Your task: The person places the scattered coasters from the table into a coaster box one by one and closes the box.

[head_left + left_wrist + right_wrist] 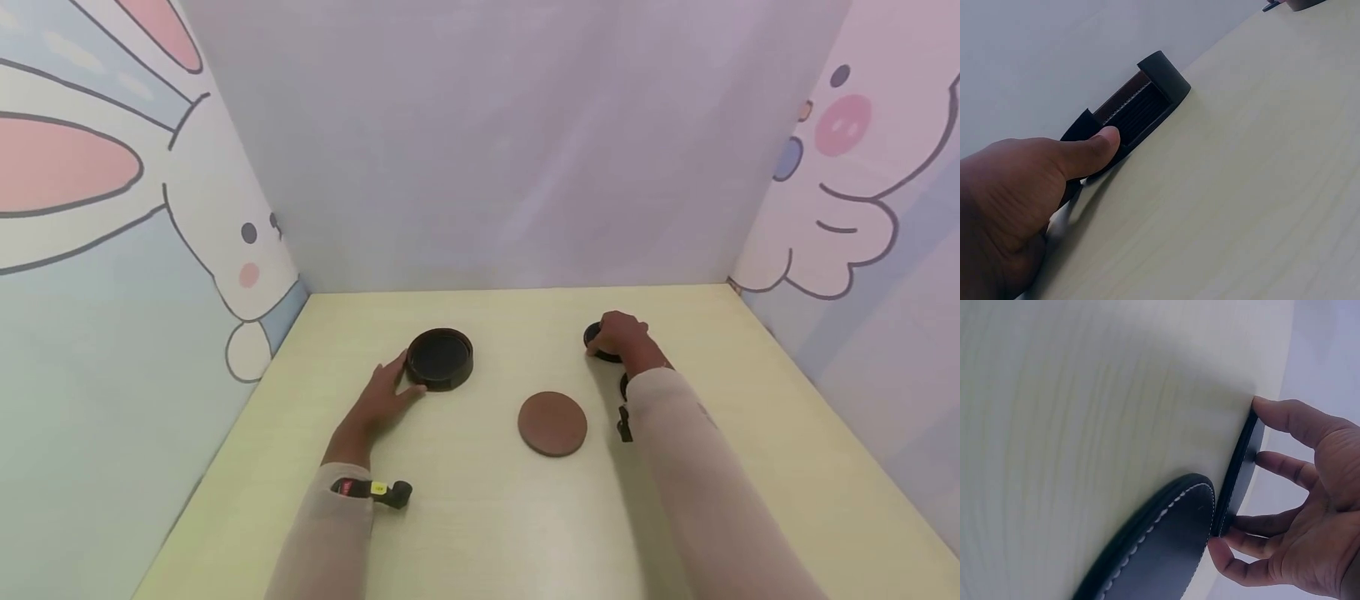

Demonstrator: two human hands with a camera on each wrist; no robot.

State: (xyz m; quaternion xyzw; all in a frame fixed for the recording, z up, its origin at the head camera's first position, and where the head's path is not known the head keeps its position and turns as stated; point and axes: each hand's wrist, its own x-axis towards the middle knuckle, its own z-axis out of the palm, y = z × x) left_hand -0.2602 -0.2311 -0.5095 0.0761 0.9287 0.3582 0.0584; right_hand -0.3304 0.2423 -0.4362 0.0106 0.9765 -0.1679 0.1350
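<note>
My left hand (381, 398) holds the left side of a round black coaster holder (440, 358), with brown showing inside its rim. In the left wrist view the thumb (1100, 145) presses beside the notch in the holder's wall. Farther right, my right hand (621, 332) grips a round black coaster (1241, 465) by its edges, thumb on one side and fingers on the other. Right beside it, overlapping it in the right wrist view, is a second black coaster (1175, 544) with white stitching. The right forearm mostly hides this second one in the head view.
A brown round coaster (552, 424) lies flat on the pale wooden table (480, 517) between the arms. A plain grey wall (510, 150) rises behind the table. Panels with cartoon animals stand at the left and right sides.
</note>
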